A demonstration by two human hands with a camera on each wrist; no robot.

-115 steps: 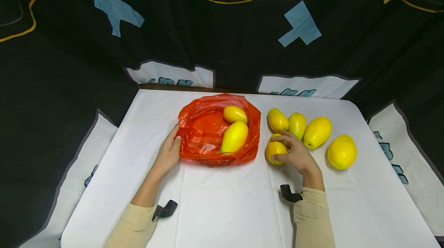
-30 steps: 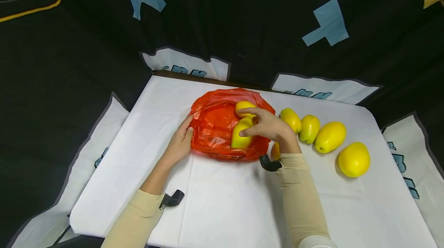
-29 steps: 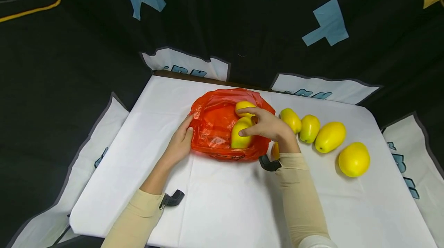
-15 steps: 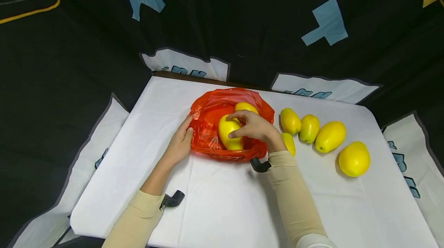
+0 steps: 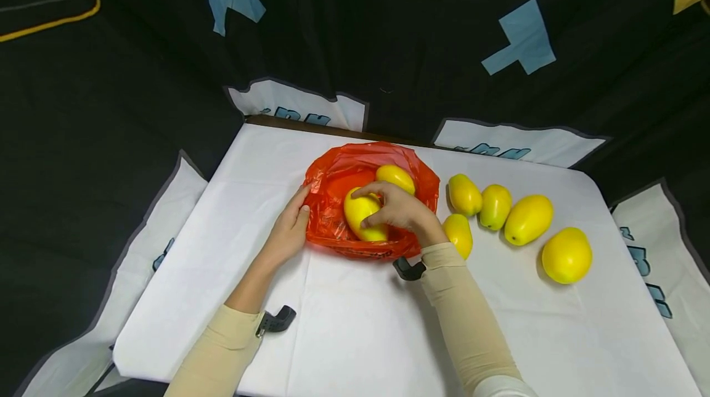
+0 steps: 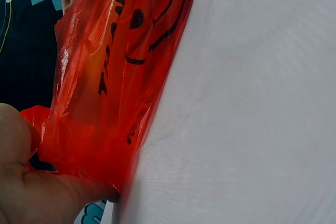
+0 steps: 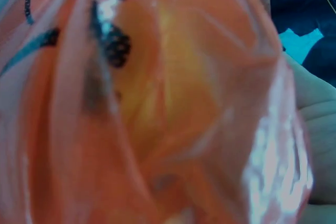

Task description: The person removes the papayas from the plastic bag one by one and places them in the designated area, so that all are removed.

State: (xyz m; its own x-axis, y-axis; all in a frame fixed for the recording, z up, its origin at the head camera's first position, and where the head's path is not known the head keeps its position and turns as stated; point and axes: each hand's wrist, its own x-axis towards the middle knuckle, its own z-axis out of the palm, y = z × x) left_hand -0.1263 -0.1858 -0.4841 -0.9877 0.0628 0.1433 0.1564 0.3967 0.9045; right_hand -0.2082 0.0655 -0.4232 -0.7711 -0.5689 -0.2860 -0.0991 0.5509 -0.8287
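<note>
A red plastic bag (image 5: 327,224) with black print lies on the white-covered table with its mouth open. My left hand (image 5: 286,225) grips its left edge; in the left wrist view the thumb presses the bunched red plastic. Inside the bag, my right hand (image 5: 396,207) grips a yellow mango (image 5: 357,215), thumb at the near side and fingers over the top. Another yellow mango (image 5: 396,178) lies behind it in the bag. In the right wrist view the bag wall covers most of the picture, a blurred yellow shape behind it.
Right of the bag several yellow mangoes lie on the table, one mango (image 5: 458,237) close to the right forearm and a large round one (image 5: 567,255) farthest right. A dark curtain (image 5: 355,45) hangs behind the table (image 5: 355,335).
From beside the bag, my right hand has moved into it and shifted the nearer mango leftward. The mango it touched earlier still lies on the table, nudged slightly. My left hand keeps its grip.
</note>
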